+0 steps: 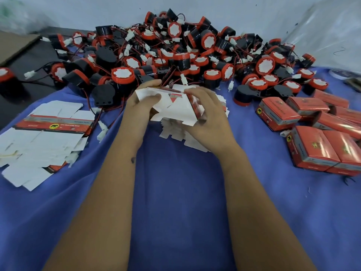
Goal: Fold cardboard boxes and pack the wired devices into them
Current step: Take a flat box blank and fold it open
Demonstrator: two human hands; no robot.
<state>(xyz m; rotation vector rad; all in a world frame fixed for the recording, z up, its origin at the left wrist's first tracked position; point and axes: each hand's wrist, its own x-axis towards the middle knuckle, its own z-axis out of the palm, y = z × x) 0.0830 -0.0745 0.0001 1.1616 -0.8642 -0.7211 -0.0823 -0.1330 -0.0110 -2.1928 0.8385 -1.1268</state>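
Both hands hold one flat cardboard box blank (172, 106), white inside with red print, above a stack of blanks (175, 133) on the blue cloth. My left hand (140, 106) grips its left flap, thumb on top. My right hand (207, 112) curls around its right, red-printed side. Behind them lies a big heap of wired devices (175, 51): black round bodies with red caps, thin wires and white plugs.
Several flat blanks (45, 132) lie spread at the left. Folded red boxes (312, 133) are grouped at the right. A brown cardboard sheet (15, 45) sits at the far left. Blue cloth (179, 192) covers the table near me; a wall rises behind the heap.
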